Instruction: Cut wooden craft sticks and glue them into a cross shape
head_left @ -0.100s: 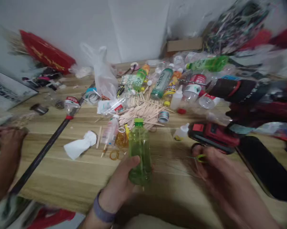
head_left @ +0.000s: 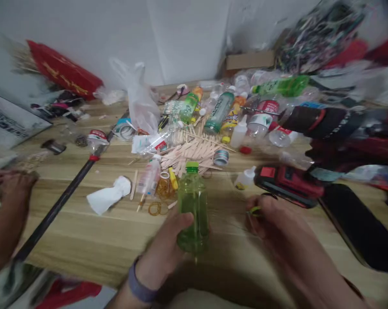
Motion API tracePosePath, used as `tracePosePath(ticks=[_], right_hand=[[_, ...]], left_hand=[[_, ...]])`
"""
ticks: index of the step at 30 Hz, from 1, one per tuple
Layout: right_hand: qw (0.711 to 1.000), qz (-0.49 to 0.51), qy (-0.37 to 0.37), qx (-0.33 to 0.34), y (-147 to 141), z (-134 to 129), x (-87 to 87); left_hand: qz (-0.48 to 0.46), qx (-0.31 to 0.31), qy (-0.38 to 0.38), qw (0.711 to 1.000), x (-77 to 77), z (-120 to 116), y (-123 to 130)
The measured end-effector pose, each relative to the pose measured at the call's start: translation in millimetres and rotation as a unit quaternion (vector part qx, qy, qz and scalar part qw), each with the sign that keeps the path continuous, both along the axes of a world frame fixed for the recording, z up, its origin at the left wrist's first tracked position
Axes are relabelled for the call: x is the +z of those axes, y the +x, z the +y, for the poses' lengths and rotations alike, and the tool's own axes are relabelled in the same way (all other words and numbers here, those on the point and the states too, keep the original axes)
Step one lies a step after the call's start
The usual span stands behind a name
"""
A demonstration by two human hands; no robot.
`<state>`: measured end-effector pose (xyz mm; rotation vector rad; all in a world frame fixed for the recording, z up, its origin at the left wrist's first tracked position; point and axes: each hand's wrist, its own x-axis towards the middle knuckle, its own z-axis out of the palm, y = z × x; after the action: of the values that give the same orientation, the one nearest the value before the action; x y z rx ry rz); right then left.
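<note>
My left hand (head_left: 168, 240) is wrapped round the lower part of a clear green plastic bottle (head_left: 194, 197). The bottle stands nearly upright with its green cap on top, and the fingers behind it are mostly hidden. To the right, my right hand (head_left: 274, 223) is closed, blurred, on a small yellow-green loop-shaped thing (head_left: 255, 210); its kind is not clear. A dark curved piece (head_left: 269, 195) shows at the same fingers, and a thin line runs from them toward the bottle.
Wooden sticks (head_left: 194, 150), rubber bands (head_left: 154, 209) and plastic bottles (head_left: 218, 112) crowd the table behind. A cordless drill (head_left: 335, 128) and a black phone-like slab (head_left: 358, 227) lie right. Leftward are a dark pole (head_left: 58, 206), a crumpled tissue (head_left: 108, 195) and another person's hand (head_left: 15, 189).
The green bottle and my left hand have shifted slightly right. My right hand has moved left, toward the bottle, with the yellow-green loop.
</note>
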<state>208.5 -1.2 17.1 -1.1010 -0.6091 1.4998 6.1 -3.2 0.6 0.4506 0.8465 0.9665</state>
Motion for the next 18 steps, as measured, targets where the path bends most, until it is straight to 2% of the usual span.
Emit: tracePosePath(ticks=[5,8,14,18], right_hand=[[0.997,0.03,0.003,0.075,-21.1,6.6,-4.3],[0.995,0.037,-0.006,0.088,-24.6,7.7,-8.0],[0.996,0.023,-0.041,0.077,-6.6,3.8,-12.9],[0.994,0.002,-0.111,0.009,16.4,-1.6,-6.8]], left_hand=[[-0.018,-0.025,0.018,0.999,1.7,-2.4,10.9],[-0.033,-0.041,0.024,0.998,0.1,-2.5,13.7],[-0.019,-0.004,0.005,1.0,-5.9,-0.6,7.6],[-0.004,0.028,-0.003,1.0,-6.4,0.8,0.4]])
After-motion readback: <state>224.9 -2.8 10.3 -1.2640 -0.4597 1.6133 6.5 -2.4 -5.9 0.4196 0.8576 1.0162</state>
